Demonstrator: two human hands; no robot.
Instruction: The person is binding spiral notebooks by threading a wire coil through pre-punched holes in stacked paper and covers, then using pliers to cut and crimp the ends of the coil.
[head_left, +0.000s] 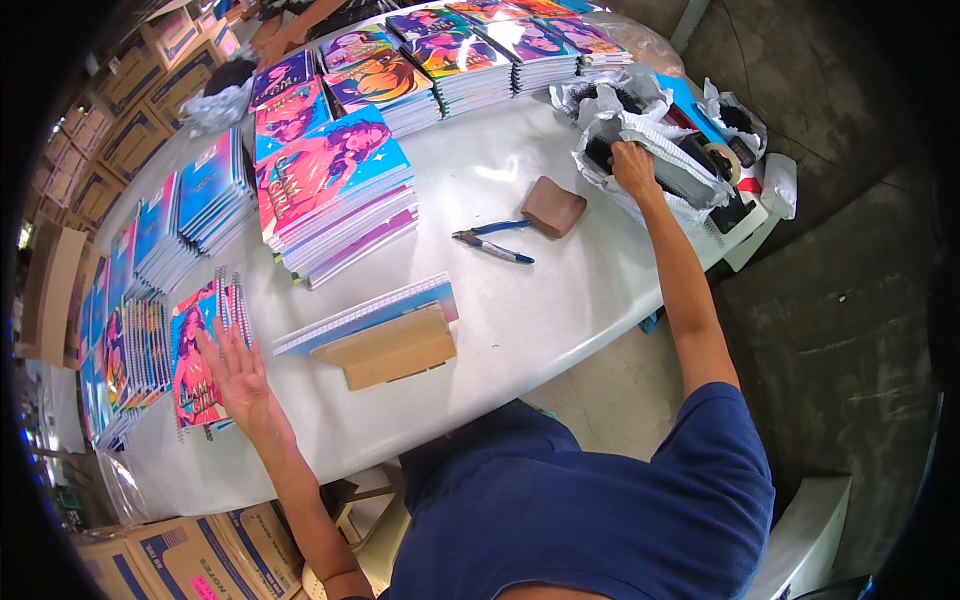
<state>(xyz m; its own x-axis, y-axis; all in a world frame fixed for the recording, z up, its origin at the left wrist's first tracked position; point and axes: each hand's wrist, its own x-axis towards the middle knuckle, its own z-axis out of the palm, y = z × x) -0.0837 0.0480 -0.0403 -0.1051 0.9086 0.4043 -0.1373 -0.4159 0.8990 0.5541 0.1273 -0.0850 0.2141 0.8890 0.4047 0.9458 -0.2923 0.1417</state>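
Observation:
My left hand (240, 375) is open, fingers spread, beside a stack of spiral-bound notebooks (195, 350) with a pink and blue illustrated cover. It holds nothing. At the far right, my right hand (632, 168) reaches into a torn white plastic package (665, 190) with dark contents. Its fingers are closed, and their tips are partly hidden among those contents. Blue-handled pliers (495, 243) lie near the table's middle, next to a brown block (554, 207). Nearer me, a bent piece of cardboard (390, 345) rests by a strip of punched sheets (370, 312).
Stacks of loose printed covers and sheets (335, 200) stand at the left and along the back of the white table (480, 310). More spiral notebooks (145, 345) line the left edge. Cartons (130, 75) are piled beyond it, others (190, 560) below. A tape roll (722, 160) sits at the right.

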